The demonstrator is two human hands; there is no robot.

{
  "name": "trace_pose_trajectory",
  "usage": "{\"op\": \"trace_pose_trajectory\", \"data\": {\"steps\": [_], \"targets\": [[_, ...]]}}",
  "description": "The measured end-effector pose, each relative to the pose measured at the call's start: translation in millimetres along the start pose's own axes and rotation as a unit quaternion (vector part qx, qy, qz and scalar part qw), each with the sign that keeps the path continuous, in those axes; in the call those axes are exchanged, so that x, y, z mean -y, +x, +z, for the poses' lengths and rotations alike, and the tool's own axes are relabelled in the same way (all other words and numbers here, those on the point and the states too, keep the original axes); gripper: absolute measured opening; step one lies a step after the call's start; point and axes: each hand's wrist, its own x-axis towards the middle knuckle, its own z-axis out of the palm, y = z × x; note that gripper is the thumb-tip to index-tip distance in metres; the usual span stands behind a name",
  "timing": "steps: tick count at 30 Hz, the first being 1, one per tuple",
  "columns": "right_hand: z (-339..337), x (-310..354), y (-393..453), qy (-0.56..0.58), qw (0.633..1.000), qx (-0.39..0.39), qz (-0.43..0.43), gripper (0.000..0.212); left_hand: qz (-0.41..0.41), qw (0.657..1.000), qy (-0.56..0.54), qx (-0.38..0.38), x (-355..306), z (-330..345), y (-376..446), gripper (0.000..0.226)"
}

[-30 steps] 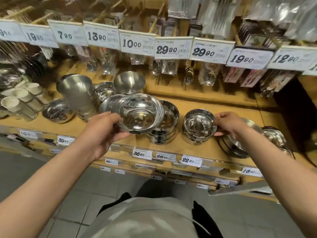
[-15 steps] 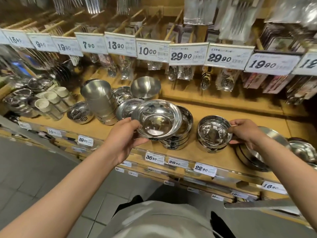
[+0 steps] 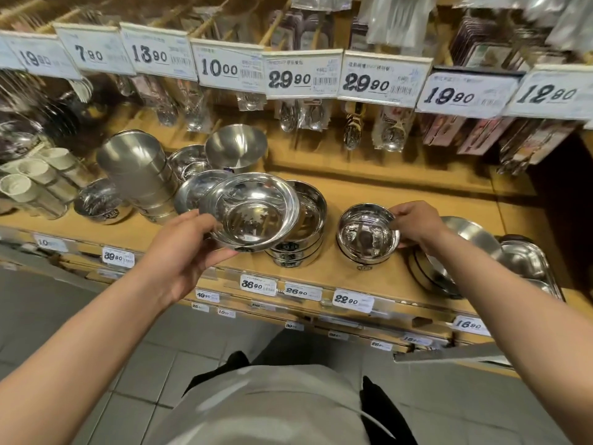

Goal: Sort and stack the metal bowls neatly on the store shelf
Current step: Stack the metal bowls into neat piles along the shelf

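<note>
My left hand (image 3: 183, 248) grips the near rim of a wide shallow metal bowl (image 3: 250, 211), held tilted above the wooden shelf (image 3: 359, 200). Just behind it stands a stack of straight-sided bowls (image 3: 306, 232). To the right, my right hand (image 3: 417, 223) pinches the right rim of a small round metal bowl (image 3: 367, 236), which tops a short stack on the shelf. A tall stack of upside-down bowls (image 3: 138, 175) leans at the left, with a single low bowl (image 3: 99, 203) in front of it.
An upright deep bowl (image 3: 236, 149) stands at the back. Metal plates (image 3: 462, 248) and a rectangular tray (image 3: 526, 261) lie at the right. White cups (image 3: 29, 178) sit far left. Price tags (image 3: 298, 77) and hanging packaged cutlery (image 3: 305, 114) overhang the shelf.
The view has shifted a little; both hands keep their holds, the left with the wide bowl near the straight-sided stack, the right on the small bowl's rim.
</note>
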Motion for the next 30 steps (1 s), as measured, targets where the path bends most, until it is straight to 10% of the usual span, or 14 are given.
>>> {"op": "trace_pose_trajectory", "data": {"steps": [7, 11, 30], "targets": [[0, 2, 8, -0.029, 0.999, -0.008, -0.024, 0.027, -0.002, 1.0, 0.003, -0.01, -3, 5, 2, 0.05], [-2, 1, 14, -0.042, 0.998, -0.005, -0.045, 0.031, 0.001, 1.0, 0.008, -0.013, -6, 8, 2, 0.022], [-3, 4, 21, -0.112, 0.989, 0.007, -0.092, 0.027, -0.003, 1.0, 0.017, -0.006, -1, 0, 9, 0.019]]}}
